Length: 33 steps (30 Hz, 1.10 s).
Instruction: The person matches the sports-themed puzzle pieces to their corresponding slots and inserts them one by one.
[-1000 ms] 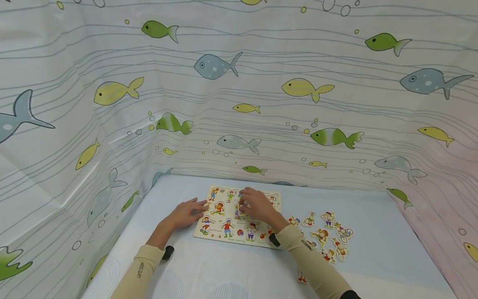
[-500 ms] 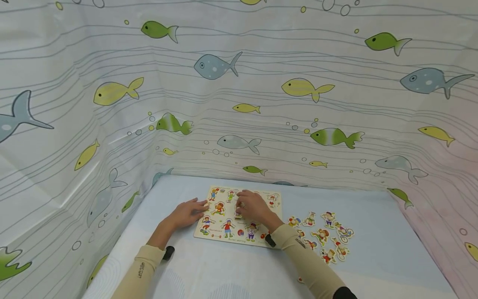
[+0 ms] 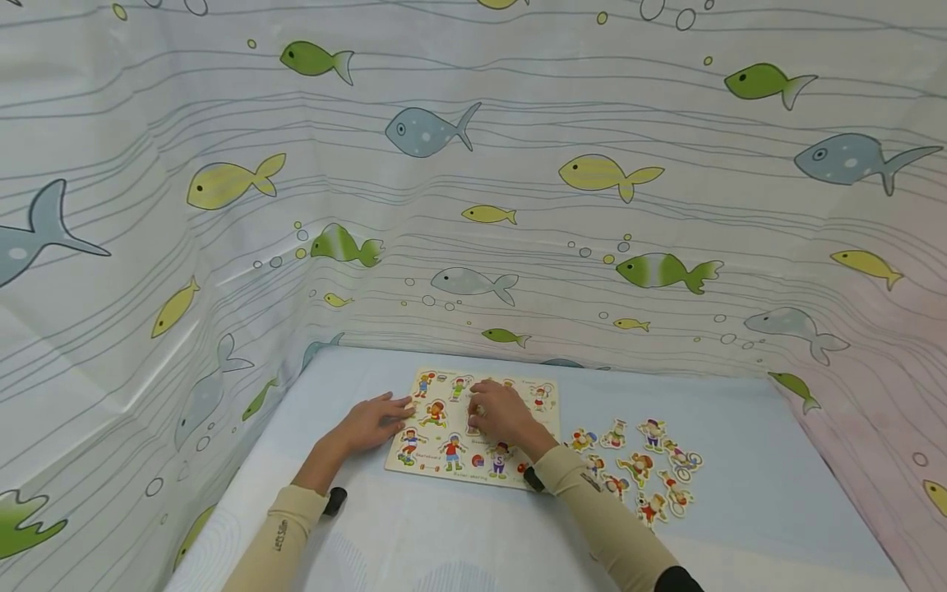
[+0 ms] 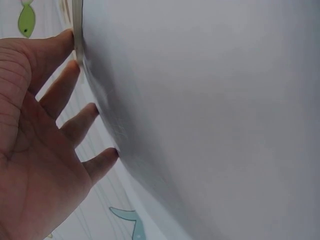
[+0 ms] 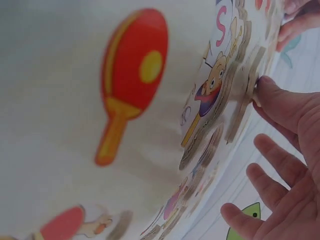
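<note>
A cream wooden peg puzzle board (image 3: 436, 470) with printed figures of children at sports lies on the table. On its left edge my left hand (image 3: 376, 421) rests with spread fingers; the left wrist view shows the fingertips of that hand (image 4: 40, 125) at the board's edge (image 4: 77, 25). Over the board's middle, my right hand (image 3: 506, 415) holds a small puzzle piece. In the right wrist view, thumb and index finger pinch that piece (image 5: 247, 95), seen edge-on at the board's surface, while the other fingers of the right hand (image 5: 285, 165) stay spread. Its printed figure is mostly hidden.
Several loose figure pieces, among them a cyclist (image 3: 682, 460), lie right of the board beside the right forearm. The table (image 3: 414, 534) has a pale cloth. A fish-patterned curtain (image 3: 547, 222) surrounds its back and sides.
My right hand has shifted slightly left and nearer to me over the board's middle, still pinching the piece. The left hand has stayed at the board's edge.
</note>
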Motion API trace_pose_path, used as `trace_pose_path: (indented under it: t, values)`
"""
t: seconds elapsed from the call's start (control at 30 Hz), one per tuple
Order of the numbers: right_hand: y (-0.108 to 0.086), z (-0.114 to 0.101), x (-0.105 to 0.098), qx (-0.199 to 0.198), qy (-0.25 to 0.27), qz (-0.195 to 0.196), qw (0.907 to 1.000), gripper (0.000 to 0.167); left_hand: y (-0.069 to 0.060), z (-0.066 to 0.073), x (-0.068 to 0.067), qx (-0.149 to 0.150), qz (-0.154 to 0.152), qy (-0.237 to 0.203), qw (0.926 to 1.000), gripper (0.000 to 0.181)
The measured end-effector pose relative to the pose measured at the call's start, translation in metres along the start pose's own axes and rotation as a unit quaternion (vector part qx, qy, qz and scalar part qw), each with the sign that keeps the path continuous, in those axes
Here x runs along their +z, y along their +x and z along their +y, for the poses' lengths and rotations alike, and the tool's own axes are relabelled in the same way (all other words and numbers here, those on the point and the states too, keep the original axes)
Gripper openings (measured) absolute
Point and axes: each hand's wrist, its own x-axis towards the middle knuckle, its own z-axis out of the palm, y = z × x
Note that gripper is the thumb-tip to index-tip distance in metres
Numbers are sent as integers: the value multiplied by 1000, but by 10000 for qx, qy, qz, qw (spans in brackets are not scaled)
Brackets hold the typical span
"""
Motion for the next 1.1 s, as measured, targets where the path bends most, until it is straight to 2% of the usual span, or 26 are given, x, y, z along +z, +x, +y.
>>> trace_pose_path:
  t: [0.5,0.67,0.87,1.1]
  values:
    - [5,2,4,94,-26,101,9999,7,2,1,-1,72,54,84,9999,34]
    - [4,1,3,73,-259,92,9996,8,1,2,-1,116,134,116,9998,34]
    - [1,-2,0,100,-425,3,9990,11,3,1,1,-53,-20,-1,10000,34]
    - [-6,-4,-8,81,-169,80,9998,19,2,0,1,-112,-78,79,9999,34]
